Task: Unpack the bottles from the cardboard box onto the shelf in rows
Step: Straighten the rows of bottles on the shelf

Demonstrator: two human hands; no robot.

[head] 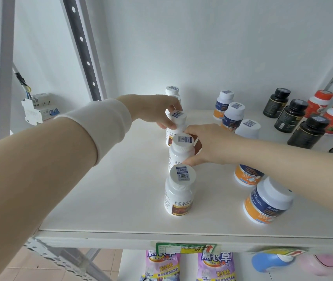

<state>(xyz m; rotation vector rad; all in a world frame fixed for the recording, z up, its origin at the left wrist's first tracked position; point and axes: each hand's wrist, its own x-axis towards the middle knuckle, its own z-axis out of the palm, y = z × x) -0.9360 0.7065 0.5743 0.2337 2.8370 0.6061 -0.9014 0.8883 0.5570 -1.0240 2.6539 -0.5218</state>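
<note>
Pinching a farther bottle [178,118], left hand [154,110]; right hand [210,145] grips nearer bottle [180,155]

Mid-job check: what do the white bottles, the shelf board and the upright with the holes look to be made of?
The white bottles look like plastic: smooth, slightly glossy, with ribbed caps and paper-looking labels. The shelf board is smooth matte white, perhaps painted metal or laminate; the look leaves it open. The upright is probably metal: grey, with punched holes.
</note>
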